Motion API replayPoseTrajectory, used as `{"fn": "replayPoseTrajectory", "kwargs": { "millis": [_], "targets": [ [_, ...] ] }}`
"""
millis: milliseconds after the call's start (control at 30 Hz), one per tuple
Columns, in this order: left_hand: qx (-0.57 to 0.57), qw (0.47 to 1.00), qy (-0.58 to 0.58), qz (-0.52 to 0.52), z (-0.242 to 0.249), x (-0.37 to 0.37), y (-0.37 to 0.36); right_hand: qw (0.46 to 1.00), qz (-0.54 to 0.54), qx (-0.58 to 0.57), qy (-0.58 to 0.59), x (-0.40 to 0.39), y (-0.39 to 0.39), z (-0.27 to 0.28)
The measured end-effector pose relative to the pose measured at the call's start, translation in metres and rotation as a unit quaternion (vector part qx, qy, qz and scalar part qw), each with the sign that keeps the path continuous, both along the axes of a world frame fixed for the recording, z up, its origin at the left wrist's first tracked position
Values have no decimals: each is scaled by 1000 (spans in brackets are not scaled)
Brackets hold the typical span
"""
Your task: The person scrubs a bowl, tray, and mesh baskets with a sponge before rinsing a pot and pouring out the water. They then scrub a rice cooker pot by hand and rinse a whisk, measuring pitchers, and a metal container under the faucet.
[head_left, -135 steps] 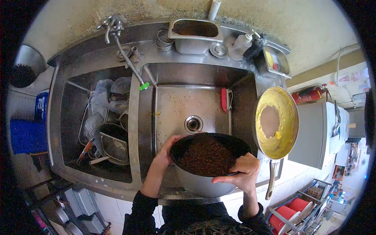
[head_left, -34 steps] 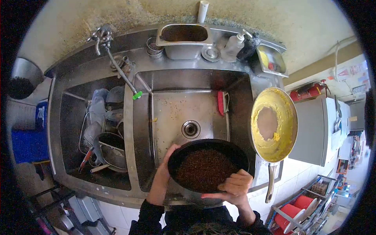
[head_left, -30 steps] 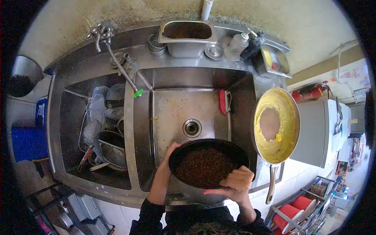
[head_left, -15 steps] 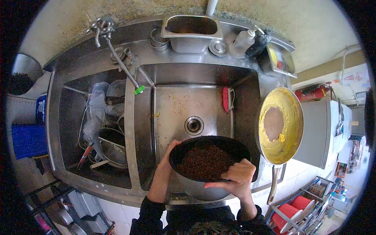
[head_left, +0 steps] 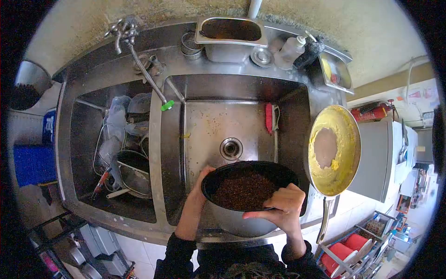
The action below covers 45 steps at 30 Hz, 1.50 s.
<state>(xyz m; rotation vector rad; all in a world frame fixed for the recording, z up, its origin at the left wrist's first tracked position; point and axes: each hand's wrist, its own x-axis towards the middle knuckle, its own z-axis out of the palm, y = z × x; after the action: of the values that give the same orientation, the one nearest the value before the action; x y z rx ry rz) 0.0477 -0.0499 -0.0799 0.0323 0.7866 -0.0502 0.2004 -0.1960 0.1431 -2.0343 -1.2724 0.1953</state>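
A large pot (head_left: 241, 225), grey outside and black inside, is held over the near edge of the right sink basin. Inside lies a mass of dark reddish-brown grains (head_left: 244, 191). My left hand (head_left: 203, 180) grips the pot's left side, its fingers partly hidden behind the wall. At the right near rim, my right hand (head_left: 285, 207) is closed on the edge, thumb stretched along the outside and fingers curled over. Beyond the far rim, a thin brownish streak, seemingly liquid, reaches toward the drain (head_left: 231, 148). Small food scraps dot the basin floor (head_left: 204, 125).
A frying pan (head_left: 334, 176) smeared with yellow food sits right of the basin. A pink brush (head_left: 269, 118) rests at the basin's right wall. Dirty dishes (head_left: 132, 174) fill part of the left basin. The faucet spout (head_left: 151, 81) hangs by the divider. A steel container (head_left: 230, 51) stands behind.
A thin streak now shows between the pot's far rim and the drain. Both hands keep their grip, and the pot stays nearly in place. The whole view has shifted slightly.
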Motion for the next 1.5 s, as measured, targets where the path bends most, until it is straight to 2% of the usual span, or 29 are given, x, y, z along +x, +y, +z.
{"fn": "replayPoseTrajectory", "kwargs": {
  "millis": [33, 100, 267, 333, 467, 533, 600, 633, 700, 833, 900, 1000, 1100, 1200, 1300, 1333, 1400, 1500],
  "targets": [
    [1, 1000, 20, -2, -4, 1, -3, 1000, 3, 1, -1, 1, 0, 0],
    [4, 998, 60, -4, 28, 19, -3, 1000, 9, 2, -2, 2, 0, -1],
    [185, 975, 115, -45, 95, 31, -1, 1000, 5, -12, 3, 3, -1, -1],
    [212, 969, 123, -41, 105, 33, -1, 1000, 7, -16, 3, 3, -1, -1],
    [183, 972, 140, -46, 81, 25, -3, 1000, 10, -9, -3, 4, 2, 2],
    [149, 979, 134, -43, 54, 16, -3, 1000, 12, -10, -3, 3, 3, 3],
    [85, 989, 114, -28, 49, 14, 0, 1000, 13, -13, 2, 3, 3, 4],
    [118, 985, 127, -25, 48, 13, -3, 1000, 12, -13, 2, 3, 3, 5],
    [185, 971, 151, -18, 83, 24, -5, 1000, 10, -13, 1, 3, 3, 6],
    [92, 985, 144, -13, 60, 16, -4, 1000, 17, -18, -7, 2, 3, 7],
    [50, 992, 118, -14, 69, 16, -1, 999, 18, -24, -17, 2, 3, 8],
    [107, 984, 141, 3, 78, 20, -4, 999, 21, -24, -4, 2, 3, 8],
    [64, 991, 117, 24, 71, 20, -4, 1000, 21, -20, -3, 2, 2, 7],
    [152, 980, 129, 3, 74, 15, -6, 999, 26, -17, -8, 2, 3, 8],
    [52, 994, 93, 11, 51, 7, -4, 999, 26, -19, -7, 2, 3, 7],
    [70, 992, 101, 18, 45, 4, -7, 1000, 24, -18, -7, 2, 3, 8],
    [105, 987, 118, 31, 52, 5, -10, 1000, 20, -17, -5, 1, 4, 10],
    [118, 982, 148, -12, 76, 10, -8, 1000, 19, -7, 6, 2, 3, 8]
  ]
}}
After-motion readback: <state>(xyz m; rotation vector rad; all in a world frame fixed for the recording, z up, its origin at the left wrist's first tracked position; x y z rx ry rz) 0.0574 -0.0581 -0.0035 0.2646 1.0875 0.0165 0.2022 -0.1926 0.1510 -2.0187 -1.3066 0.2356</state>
